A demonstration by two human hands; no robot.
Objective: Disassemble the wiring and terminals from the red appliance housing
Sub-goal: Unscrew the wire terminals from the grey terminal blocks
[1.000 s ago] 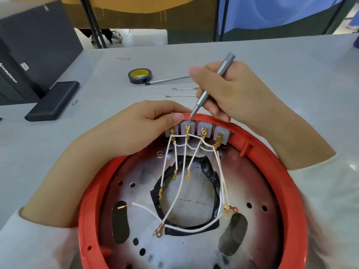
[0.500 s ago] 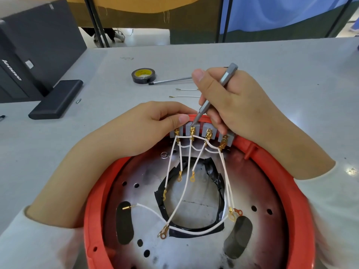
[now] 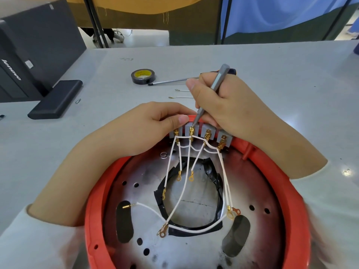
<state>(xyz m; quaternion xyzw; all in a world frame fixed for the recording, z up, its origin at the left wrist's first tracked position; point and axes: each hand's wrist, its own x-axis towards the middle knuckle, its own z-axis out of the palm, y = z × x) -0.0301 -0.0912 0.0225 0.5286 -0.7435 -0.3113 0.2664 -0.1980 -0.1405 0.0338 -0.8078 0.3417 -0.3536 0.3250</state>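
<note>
The round red appliance housing (image 3: 287, 183) lies open side up in front of me, its metal plate showing. At its far rim sits a row of grey terminal blocks (image 3: 207, 133) with gold connectors. Several white wires (image 3: 186, 183) with gold ring terminals hang from them across the plate. My left hand (image 3: 147, 125) grips the housing rim at the leftmost block, thumb beside it. My right hand (image 3: 225, 105) holds a slim grey screwdriver (image 3: 219, 80) like a pen, its tip on the second block's connector.
A roll of black tape (image 3: 143, 76) and a long thin metal rod (image 3: 172, 80) lie on the grey table beyond my hands. Two loose white wires (image 3: 181, 97) rest near them. A black monitor (image 3: 33, 47) with its base (image 3: 56, 99) stands at far left.
The view has shifted a little, so the housing sits slightly lower in frame. The screwdriver handle now stands more upright. Both hands keep their grips.
</note>
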